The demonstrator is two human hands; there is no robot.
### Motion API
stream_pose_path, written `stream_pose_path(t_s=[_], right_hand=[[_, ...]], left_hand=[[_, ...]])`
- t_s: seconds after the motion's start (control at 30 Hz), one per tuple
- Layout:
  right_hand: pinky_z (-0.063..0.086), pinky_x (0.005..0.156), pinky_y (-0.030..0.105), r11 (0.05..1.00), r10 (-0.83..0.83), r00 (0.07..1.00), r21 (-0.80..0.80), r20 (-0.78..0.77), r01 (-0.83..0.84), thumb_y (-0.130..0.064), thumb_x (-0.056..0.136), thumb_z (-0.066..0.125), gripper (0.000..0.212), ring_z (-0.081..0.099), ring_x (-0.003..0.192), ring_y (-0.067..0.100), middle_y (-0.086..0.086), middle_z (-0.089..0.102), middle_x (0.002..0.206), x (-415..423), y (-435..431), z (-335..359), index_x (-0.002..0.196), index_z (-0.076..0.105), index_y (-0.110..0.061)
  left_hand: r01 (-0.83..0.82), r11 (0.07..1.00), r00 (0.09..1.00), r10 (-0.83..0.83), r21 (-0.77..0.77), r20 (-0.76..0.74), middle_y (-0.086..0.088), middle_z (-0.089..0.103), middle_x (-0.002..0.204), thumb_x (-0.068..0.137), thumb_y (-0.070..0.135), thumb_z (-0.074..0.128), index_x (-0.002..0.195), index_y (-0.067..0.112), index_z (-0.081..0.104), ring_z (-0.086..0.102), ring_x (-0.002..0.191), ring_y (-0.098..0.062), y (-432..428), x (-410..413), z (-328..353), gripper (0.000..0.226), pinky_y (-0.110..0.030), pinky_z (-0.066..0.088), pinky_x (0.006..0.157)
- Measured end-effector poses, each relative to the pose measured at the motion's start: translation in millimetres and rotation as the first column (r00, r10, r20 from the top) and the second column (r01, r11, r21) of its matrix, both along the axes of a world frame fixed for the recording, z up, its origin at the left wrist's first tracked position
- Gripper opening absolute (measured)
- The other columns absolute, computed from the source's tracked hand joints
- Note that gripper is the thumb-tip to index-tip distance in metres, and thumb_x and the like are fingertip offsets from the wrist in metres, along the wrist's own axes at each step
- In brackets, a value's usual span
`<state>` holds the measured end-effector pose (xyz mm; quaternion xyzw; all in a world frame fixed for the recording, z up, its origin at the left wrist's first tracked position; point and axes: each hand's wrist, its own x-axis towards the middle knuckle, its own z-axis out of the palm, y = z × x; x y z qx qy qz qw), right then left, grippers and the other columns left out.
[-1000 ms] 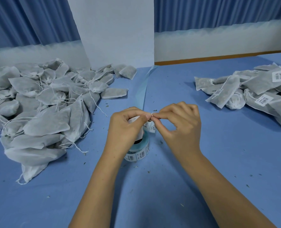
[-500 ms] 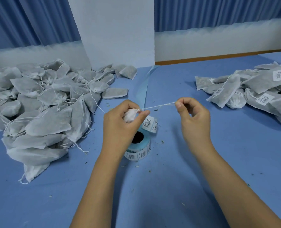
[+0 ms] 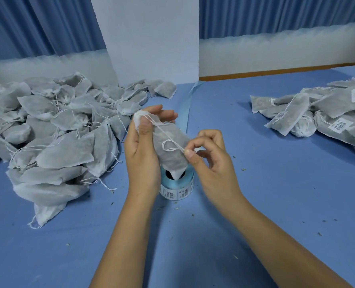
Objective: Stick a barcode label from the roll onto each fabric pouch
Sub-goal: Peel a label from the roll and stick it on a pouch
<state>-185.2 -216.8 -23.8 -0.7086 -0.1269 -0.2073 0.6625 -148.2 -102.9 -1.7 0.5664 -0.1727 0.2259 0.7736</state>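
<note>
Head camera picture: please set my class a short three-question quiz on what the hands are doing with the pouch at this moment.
1. True or false: the left hand holds a pouch near its gathered top.
2. What is in the grip of the right hand?
A. the string of that pouch
B. a peeled label
C. the roll
3. Fill in: the labelled pile lies on the person's ___ side.

Key: 1 true; 2 A; 3 right.
</note>
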Motion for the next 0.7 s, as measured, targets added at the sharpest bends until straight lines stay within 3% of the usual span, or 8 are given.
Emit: stream_pose_path(t_s=[0.07,0.13,0.23,0.3,0.4,0.53,0.63,0.7], right_hand=[[0.044,0.084,0.016,1.0,0.001,0.999,-0.009,-0.032,-0.001,-0.008,0.092,0.059,0.014,0.048,0.1,-0.012,-0.002,0.043,0.118,0.3,1.1,-1.7,0.082,0.059,-0.018],[0.046,0.086,0.016,1.0,0.023,0.997,0.022,-0.076,-0.022,-0.007,0.092,0.057,0.016,0.049,0.112,-0.004,0.001,0.046,0.125,1.6,1.2,-2.3,0.082,0.059,-0.019],[0.046,0.096,0.047,0.99,-0.001,0.993,0.142,-0.118,0.018,-0.003,0.091,0.058,0.018,0.057,0.101,0.029,0.013,0.058,0.108,5.4,-0.5,-4.7,0.079,0.06,-0.016],[0.045,0.093,0.056,0.976,-0.064,0.992,0.202,-0.11,0.086,-0.001,0.09,0.059,0.015,0.056,0.097,0.038,0.017,0.058,0.102,7.2,-4.2,-5.3,0.08,0.062,-0.012],[0.047,0.089,0.054,0.959,-0.169,0.982,0.217,-0.087,0.184,-0.001,0.089,0.061,0.01,0.057,0.093,0.036,0.012,0.057,0.103,8.9,-8.5,-4.7,0.081,0.062,-0.007],[0.051,0.089,0.047,0.966,-0.191,0.98,0.167,-0.055,0.198,-0.001,0.088,0.063,0.012,0.059,0.093,0.025,0.007,0.056,0.104,10.7,-7.3,-8.5,0.081,0.064,-0.01],[0.053,0.08,0.026,0.988,-0.115,0.992,0.099,-0.046,0.119,-0.003,0.087,0.064,0.014,0.06,0.099,0.014,0.0,0.06,0.106,14.9,-12.9,-10.5,0.083,0.063,-0.017],[0.045,0.084,0.019,0.972,-0.221,0.972,-0.102,-0.084,0.212,-0.013,0.088,0.065,0.011,0.056,0.105,0.007,-0.005,0.061,0.109,24.1,-24.2,-14.6,0.093,0.059,-0.021]], left_hand=[[0.08,0.993,0.996,-0.082,-0.09,-0.02,0.0,0.073,0.097,0.103,0.029,0.037,0.106,0.017,0.061,0.067,0.1,-0.023,-2.9,0.2,-0.2,0.027,-0.037,0.053,0.087],[0.128,0.979,0.99,-0.137,-0.16,-0.041,-0.001,0.073,0.099,0.103,0.024,0.037,0.109,0.013,0.06,0.067,0.102,-0.022,-4.9,0.5,0.1,0.026,-0.031,0.053,0.086],[0.166,0.963,0.973,-0.195,-0.213,-0.125,-0.005,0.071,0.11,0.097,0.024,0.044,0.118,0.011,0.056,0.066,0.109,-0.021,-3.4,3.1,1.4,0.027,-0.031,0.054,0.088],[0.177,0.971,0.943,-0.214,-0.159,-0.256,-0.009,0.069,0.113,0.089,0.031,0.056,0.122,0.006,0.054,0.067,0.105,-0.021,-4.5,3.9,0.1,0.042,-0.035,0.054,0.089],[0.217,0.976,0.887,-0.183,0.033,-0.425,-0.013,0.071,0.111,0.082,0.032,0.075,0.12,0.001,0.057,0.069,0.102,-0.024,-16.2,-1.0,-7.9,0.053,-0.035,0.055,0.089],[0.176,0.981,0.879,-0.121,0.079,-0.461,-0.012,0.074,0.101,0.09,0.019,0.067,0.11,0.002,0.066,0.071,0.096,-0.026,-25.0,-4.9,-15.5,0.026,-0.03,0.056,0.078],[-0.027,0.988,0.897,0.091,0.152,-0.432,-0.007,0.075,0.089,0.088,0.021,0.068,0.096,0.007,0.071,0.072,0.085,-0.024,-12.7,1.6,-13.8,0.017,-0.038,0.057,0.076],[-0.248,0.943,0.878,0.315,0.222,-0.361,-0.002,0.071,0.082,0.086,0.023,0.07,0.088,0.011,0.069,0.067,0.072,-0.015,1.7,9.4,-12.1,0.013,-0.037,0.053,0.068]])
